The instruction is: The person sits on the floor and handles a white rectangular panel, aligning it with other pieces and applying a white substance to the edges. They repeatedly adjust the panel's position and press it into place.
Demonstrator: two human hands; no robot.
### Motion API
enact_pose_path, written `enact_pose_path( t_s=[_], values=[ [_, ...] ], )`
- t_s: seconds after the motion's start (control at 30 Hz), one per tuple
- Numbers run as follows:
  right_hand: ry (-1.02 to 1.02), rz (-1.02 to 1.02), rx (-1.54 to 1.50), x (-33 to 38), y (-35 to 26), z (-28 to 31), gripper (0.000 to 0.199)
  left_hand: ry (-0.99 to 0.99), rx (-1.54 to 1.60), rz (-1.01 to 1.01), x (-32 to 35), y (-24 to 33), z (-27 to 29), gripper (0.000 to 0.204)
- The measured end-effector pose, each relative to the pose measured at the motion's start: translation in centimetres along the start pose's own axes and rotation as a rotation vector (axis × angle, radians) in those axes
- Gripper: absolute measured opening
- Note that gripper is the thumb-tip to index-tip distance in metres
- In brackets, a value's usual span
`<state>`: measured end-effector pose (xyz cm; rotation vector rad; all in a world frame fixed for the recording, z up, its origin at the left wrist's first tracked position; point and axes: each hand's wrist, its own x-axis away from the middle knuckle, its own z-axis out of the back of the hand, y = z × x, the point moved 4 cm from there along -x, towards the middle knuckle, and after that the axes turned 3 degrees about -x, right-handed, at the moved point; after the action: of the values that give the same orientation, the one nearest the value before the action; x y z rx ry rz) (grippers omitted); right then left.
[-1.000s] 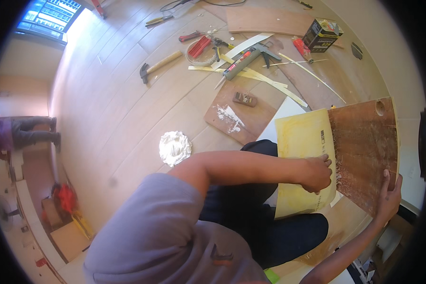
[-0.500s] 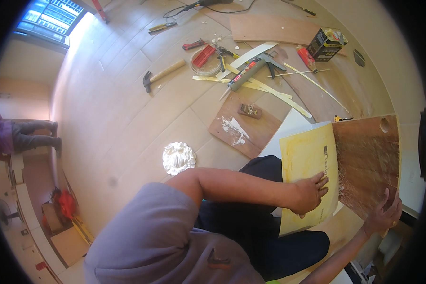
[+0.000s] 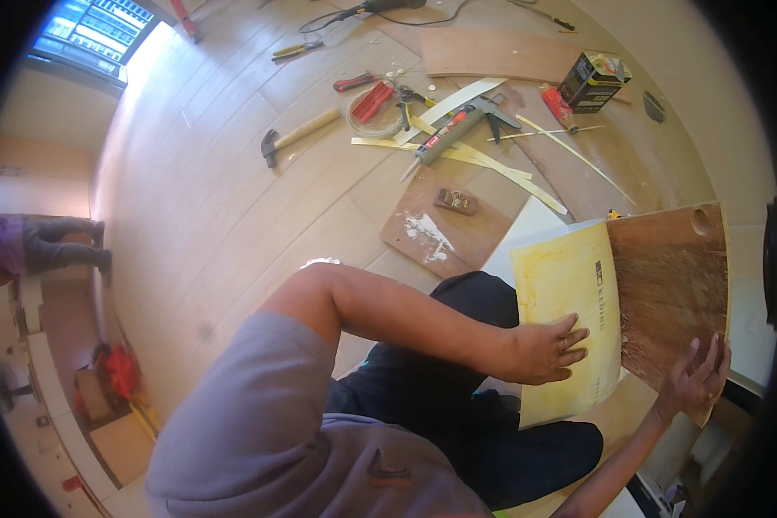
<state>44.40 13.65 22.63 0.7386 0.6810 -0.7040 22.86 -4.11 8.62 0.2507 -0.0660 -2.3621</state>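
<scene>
Left hand (image 3: 546, 350) lies flat, fingers spread, palm down on the yellow laminate sheet (image 3: 570, 293); pressing, not gripping. Right hand (image 3: 695, 380) is open too, fingers splayed against the lower edge of the brown wooden board (image 3: 669, 281), steadying it from below. Sheet overlaps the board's left part; the board's right part is bare, with a round hole near its upper corner. Both pieces sit over the person's lap, above the dark trousers (image 3: 457, 406).

Floor beyond: small plywood offcut (image 3: 445, 226) with a white smear, just past the knees. Caulking gun (image 3: 457, 129) lies across pale laminate strips (image 3: 492, 164). Hammer (image 3: 298, 136) further left, well apart. Dark can (image 3: 591, 82) near the far plywood panel (image 3: 492, 56). Red-handled pliers (image 3: 373, 99) beside the gun.
</scene>
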Motion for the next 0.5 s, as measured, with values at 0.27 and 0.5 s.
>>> enact_pose_path(
  t_s=[0.27,0.5],
  values=[
    [-0.267,-0.233,0.027,-1.7,3.1,-0.7,0.042,0.073,0.203,0.094,0.8,1.7,-2.0,0.041],
    [-0.473,-0.628,-0.142,-2.5,3.1,-1.2,0.057,0.166,0.165,-0.016,1.1,0.9,3.2,0.040]
  ],
)
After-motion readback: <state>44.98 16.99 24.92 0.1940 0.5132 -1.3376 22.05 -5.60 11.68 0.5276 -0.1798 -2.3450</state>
